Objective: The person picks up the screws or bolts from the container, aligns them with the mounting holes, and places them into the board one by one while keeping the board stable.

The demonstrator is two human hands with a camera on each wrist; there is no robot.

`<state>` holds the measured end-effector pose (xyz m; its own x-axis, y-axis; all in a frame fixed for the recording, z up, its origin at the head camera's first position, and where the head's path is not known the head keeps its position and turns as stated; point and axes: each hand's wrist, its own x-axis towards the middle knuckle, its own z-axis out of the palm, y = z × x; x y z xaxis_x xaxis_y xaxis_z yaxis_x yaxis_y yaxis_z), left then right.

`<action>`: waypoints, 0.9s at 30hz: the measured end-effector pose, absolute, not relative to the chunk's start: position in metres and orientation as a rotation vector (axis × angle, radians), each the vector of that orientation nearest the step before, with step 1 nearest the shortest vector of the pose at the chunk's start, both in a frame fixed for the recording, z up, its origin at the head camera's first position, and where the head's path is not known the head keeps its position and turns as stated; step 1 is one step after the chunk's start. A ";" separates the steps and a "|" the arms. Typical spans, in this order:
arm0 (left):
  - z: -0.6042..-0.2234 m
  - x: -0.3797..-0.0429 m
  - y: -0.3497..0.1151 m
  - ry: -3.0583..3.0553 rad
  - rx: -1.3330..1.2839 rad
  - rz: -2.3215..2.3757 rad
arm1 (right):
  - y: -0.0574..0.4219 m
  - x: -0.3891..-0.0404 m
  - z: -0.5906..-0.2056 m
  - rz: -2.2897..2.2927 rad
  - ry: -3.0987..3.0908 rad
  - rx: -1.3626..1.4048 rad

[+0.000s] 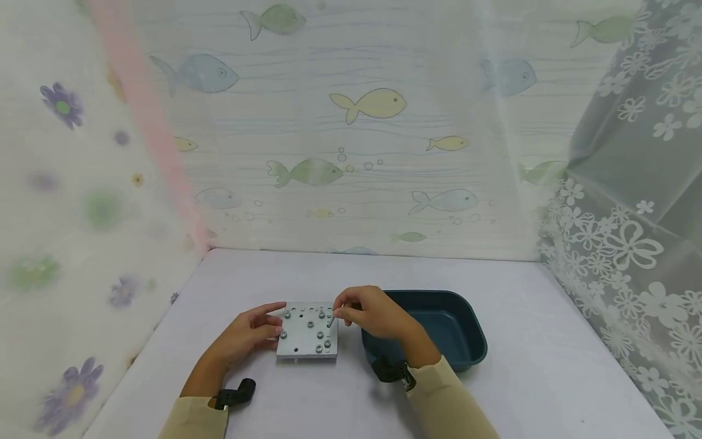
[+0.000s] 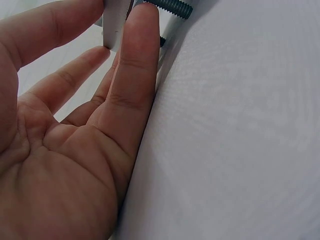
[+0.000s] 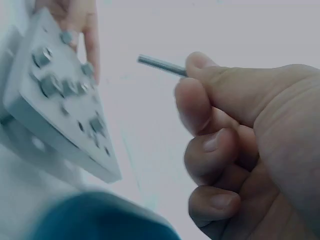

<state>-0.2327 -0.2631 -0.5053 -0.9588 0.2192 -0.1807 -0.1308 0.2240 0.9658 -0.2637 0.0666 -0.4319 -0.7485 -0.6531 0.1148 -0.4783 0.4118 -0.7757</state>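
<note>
Head: metal plate (image 1: 300, 338) w/ bolts (image 1: 310, 324), on white table (image 1: 307, 402); blue bin (image 1: 441, 328) to R. L wrist: L hand (image 2: 75, 145), fingers mostly straight, touching plate. R wrist: R hand (image 3: 270, 130), pinching metal rod (image 3: 162, 65) nr. plate.

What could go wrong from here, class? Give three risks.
The rod, pinched by the right hand, could slip and drop. The plate, with bolts jutting beneath it, might rock if the left hand eased off. The right hand, near the bin, might bump it.
</note>
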 end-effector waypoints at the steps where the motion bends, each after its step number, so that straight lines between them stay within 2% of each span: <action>1: -0.505 -0.233 -0.263 2.228 0.077 1.795 | 0.064 -0.262 -0.433 -1.244 2.459 -1.012; 15: -0.506 -0.237 -0.263 2.225 0.066 1.784 | 0.030 -0.250 -0.444 -1.154 2.449 -1.117; 27: -0.504 -0.236 -0.265 2.177 0.163 1.818 | 0.003 -0.234 -0.451 -1.069 2.612 -1.039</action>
